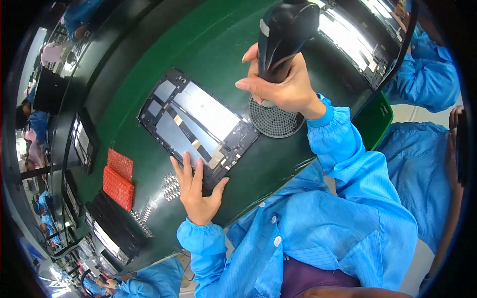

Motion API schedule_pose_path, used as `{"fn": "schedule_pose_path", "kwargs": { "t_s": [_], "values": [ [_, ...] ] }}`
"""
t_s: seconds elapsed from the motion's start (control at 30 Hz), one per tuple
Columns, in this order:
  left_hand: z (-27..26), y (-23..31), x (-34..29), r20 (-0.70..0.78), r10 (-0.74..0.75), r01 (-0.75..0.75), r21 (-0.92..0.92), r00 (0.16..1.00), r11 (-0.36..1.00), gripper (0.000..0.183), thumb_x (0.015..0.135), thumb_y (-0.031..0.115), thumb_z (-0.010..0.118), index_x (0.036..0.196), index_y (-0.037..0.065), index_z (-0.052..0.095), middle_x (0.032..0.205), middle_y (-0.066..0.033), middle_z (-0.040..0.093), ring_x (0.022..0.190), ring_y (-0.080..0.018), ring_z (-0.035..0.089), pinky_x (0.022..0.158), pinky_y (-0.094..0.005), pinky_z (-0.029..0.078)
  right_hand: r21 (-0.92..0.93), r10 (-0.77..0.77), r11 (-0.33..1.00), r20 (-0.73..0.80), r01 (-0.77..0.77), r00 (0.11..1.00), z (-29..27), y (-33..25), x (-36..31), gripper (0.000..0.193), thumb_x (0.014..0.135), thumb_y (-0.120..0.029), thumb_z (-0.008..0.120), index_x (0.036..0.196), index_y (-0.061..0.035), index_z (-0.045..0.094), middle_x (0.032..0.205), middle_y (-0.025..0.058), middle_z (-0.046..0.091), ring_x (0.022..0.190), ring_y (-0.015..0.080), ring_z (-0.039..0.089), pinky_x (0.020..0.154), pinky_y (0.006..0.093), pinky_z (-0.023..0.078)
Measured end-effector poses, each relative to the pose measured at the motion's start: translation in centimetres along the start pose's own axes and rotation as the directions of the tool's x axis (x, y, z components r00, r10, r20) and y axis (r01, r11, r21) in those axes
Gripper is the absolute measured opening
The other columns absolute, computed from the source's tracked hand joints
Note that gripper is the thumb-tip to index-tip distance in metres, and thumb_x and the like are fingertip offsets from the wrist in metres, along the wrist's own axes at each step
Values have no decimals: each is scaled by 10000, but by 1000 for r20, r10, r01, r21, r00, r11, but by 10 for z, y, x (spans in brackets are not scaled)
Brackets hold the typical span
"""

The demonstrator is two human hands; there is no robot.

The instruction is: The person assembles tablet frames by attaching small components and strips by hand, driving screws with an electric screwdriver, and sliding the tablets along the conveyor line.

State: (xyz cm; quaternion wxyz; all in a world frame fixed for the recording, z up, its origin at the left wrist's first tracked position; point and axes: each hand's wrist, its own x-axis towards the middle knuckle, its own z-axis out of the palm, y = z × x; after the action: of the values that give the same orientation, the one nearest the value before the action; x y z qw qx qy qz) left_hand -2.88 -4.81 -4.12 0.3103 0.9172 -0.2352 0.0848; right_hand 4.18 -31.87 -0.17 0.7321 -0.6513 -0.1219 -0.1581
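Observation:
An opened tablet housing lies slanted on the green table, its silver panels and dark flex cables exposed. My left hand rests on the housing's near edge, fingers stretched out and thumb spread at its corner. Raised to the right, my right hand is closed around the lower part of a black handheld device with a bulky upper end; its exact kind is unclear. Below that hand sits a round grey disc full of small holes, partly covered by the hand.
Red bubble-wrap packs and rows of small metal parts lie left of my left hand. Dark panels are stacked at the lower left. A green bin stands at the right edge; co-workers in blue sit on both sides.

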Motion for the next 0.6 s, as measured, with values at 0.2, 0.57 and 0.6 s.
{"fn": "schedule_pose_path", "kwargs": {
  "t_s": [0.2,0.57,0.6],
  "values": [
    [-2,3,5,18,21,-21,29,1000,999,628,614,101,786,1191,23,550,1347,-202,416,1307,-415,276,1026,-437,314,67,49,997,-1,-49,999,-3,0,1,310,711,-3,740,951,-4,543,652,2,546,529,57,537,482,196,410],
    [-4,9,-7,45,53,-56,61,998,997,631,594,132,797,1172,34,564,1331,-189,437,1272,-489,280,1003,-522,321,49,15,999,-1,-15,1000,2,0,0,325,705,-2,746,961,5,546,645,-13,527,583,34,502,527,184,377],
    [-4,10,-8,50,52,-55,62,997,997,632,594,135,797,1172,31,564,1328,-190,440,1269,-497,278,1000,-529,323,37,0,999,-4,0,1000,2,1,1,327,704,-2,748,961,5,547,645,-13,527,585,33,502,526,185,375]
  ]
}}
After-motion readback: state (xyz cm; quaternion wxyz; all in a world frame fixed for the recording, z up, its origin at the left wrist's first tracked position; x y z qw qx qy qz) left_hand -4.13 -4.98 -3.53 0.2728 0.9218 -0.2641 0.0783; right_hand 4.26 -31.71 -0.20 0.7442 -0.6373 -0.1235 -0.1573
